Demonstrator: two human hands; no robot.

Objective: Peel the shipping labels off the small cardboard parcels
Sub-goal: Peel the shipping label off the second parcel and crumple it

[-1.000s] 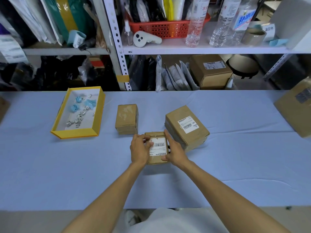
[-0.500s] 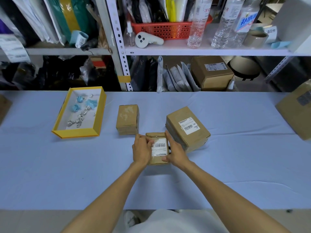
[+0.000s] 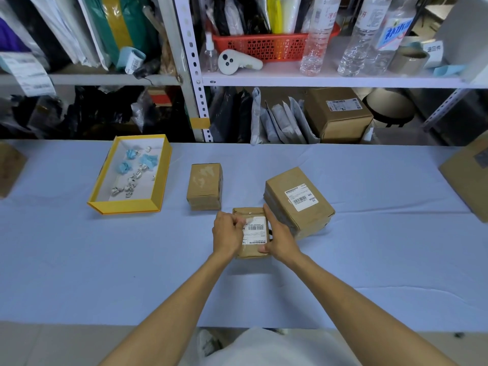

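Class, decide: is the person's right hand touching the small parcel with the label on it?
Touching. The head view shows the right hand wrapped against the small parcel's right side, thumb pressed on its near edge, with no gap visible.

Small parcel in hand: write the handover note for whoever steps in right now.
Left hand: fingers curled at the left edge of the shipping label, picking at it; whether a corner is free cannot be told.
Right hand: steadies the small parcel from its right side.
Small parcel: on the table, front centre, label mostly stuck down.
Bare parcel: behind and left, only residue on top, looks done.
Larger parcel: to the right, label on, untouched.
Yellow tray: far left, holds crumpled label scraps.
Left to do: finish this label, bin it in the tray, then the larger parcel.
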